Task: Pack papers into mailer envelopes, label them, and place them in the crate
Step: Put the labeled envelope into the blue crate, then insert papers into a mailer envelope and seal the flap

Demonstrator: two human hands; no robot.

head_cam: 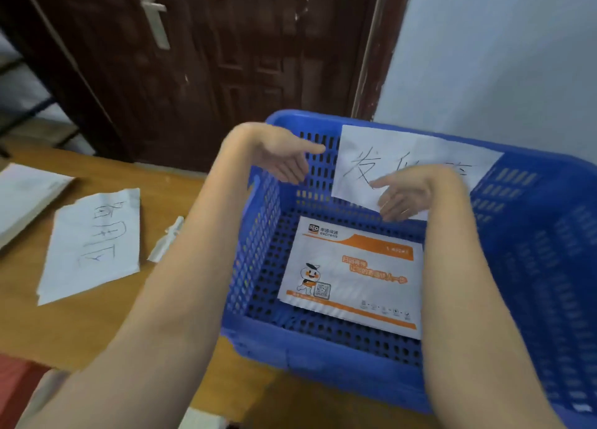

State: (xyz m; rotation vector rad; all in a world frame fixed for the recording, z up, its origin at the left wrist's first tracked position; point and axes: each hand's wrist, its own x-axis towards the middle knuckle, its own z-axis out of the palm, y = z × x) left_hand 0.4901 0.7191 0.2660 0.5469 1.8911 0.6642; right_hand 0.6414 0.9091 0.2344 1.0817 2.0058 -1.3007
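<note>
Mailer envelope (352, 276): 1, flat in crate (323, 357) | hands: 2, left (284, 160), right (403, 196), fingers relaxed, holding nothing

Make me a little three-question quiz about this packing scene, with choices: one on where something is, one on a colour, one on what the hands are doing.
1. Where does the printed mailer envelope lie?
A. On the wooden table beside the crate
B. Flat on the floor of the crate
C. In the left hand

2. What colour is the crate?
A. Blue
B. Red
C. Green

3. What state are the left hand and the right hand in?
A. Both clench the envelope
B. One holds a pen
C. Both are open above the envelope, holding nothing

Answers:
1. B, the envelope rests on the perforated bottom inside the crate.
2. A, its slotted walls and rim are blue.
3. C, the fingers are relaxed over the crate, in front of the handwritten paper sign on the far wall, and grip nothing.
</note>
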